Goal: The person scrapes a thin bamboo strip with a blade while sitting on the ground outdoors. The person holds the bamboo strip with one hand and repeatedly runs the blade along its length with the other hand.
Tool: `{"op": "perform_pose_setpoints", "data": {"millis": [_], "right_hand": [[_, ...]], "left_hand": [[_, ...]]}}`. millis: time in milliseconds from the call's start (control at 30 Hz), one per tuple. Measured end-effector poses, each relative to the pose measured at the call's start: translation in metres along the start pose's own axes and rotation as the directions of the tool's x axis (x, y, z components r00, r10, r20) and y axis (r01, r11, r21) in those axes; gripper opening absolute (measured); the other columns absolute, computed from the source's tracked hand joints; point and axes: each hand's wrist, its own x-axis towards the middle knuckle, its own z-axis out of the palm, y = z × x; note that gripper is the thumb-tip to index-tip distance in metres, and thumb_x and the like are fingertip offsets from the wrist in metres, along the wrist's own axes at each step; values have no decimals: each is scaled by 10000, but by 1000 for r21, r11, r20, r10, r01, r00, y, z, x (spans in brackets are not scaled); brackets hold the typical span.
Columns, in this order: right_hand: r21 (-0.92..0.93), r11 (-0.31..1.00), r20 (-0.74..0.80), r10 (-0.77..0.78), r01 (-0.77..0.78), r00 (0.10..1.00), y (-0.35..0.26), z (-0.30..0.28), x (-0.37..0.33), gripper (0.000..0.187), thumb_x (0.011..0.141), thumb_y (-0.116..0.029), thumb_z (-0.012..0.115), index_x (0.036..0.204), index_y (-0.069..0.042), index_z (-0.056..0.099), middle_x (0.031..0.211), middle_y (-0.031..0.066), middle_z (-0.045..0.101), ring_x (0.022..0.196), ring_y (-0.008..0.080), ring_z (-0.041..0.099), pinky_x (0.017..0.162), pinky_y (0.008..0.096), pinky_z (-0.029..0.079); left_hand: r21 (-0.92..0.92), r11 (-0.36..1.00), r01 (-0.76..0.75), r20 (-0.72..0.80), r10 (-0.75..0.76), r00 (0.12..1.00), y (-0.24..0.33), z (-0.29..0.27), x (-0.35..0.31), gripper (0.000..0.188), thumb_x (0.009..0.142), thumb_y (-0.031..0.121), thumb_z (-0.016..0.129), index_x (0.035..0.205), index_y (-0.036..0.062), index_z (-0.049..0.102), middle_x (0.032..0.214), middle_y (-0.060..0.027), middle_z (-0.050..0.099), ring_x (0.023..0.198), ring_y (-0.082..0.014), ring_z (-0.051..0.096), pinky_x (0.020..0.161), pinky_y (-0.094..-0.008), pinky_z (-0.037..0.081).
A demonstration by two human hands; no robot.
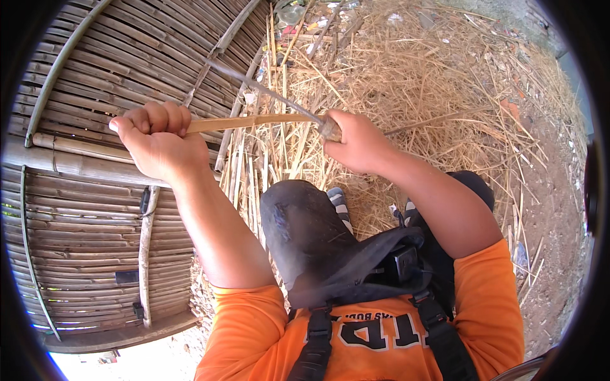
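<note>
My left hand point(162, 136) is closed in a fist around one end of a flat, pale bamboo strip point(254, 120). The strip runs across to my right hand point(361, 141), which is wrapped round the worn, stubby handle point(330, 129) of a knife. From the handle a long, thin grey blade point(273, 95) points up and to the left, its tip blurred. Blade and strip meet close to the handle; whether the edge bites into the strip I cannot make out. Most of the handle is hidden in my palm.
A bamboo-slat wall point(95, 235) with a thick cross pole point(95, 165) stands close on the left. Straw-like shavings point(406, 82) and loose strips cover the ground ahead. My bent knee point(302, 222) in dark trousers is below the strip. Bits of litter lie at the top.
</note>
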Motion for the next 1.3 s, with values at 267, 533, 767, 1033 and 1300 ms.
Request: {"op": "perform_pose_setpoints", "data": {"millis": [267,533,767,1033,1300], "right_hand": [[-181,979,70,112,-97,991,49,38,3,362,822,-157,676,1108,38,568,900,232,677,854,393,680,782,466,528],[-174,976,117,152,-131,981,17,0,-3,356,820,-183,676,1094,34,610,922,226,680,869,384,676,773,464,527],[337,843,345,303,-419,888,14,-4,3,242,859,-113,665,1053,0,575,735,99,605,609,199,593,574,360,484],[-214,976,53,48,-36,997,38,37,6,355,835,-147,678,1117,34,561,854,211,674,825,351,690,758,467,544],[37,950,276,288,-310,917,8,11,6,379,820,-162,661,1149,13,593,888,209,677,781,353,681,715,439,526]], "left_hand": [[26,999,35,10,-35,999,1,20,-5,392,1069,327,398,732,160,287,577,11,223,519,-129,171,516,-298,194],[-46,998,35,57,-32,998,-3,8,3,411,1067,351,415,724,163,288,573,14,205,522,-129,160,517,-298,174],[-58,998,36,118,-29,993,-5,2,5,421,1074,366,390,720,161,290,575,15,208,522,-125,162,513,-302,171],[-43,999,-2,121,7,993,-6,-2,0,428,1077,364,374,714,161,276,570,9,205,517,-126,158,509,-301,167],[-75,996,41,108,-33,994,-3,-26,1,444,1063,379,427,704,170,271,561,11,193,512,-127,151,500,-300,156]]}}
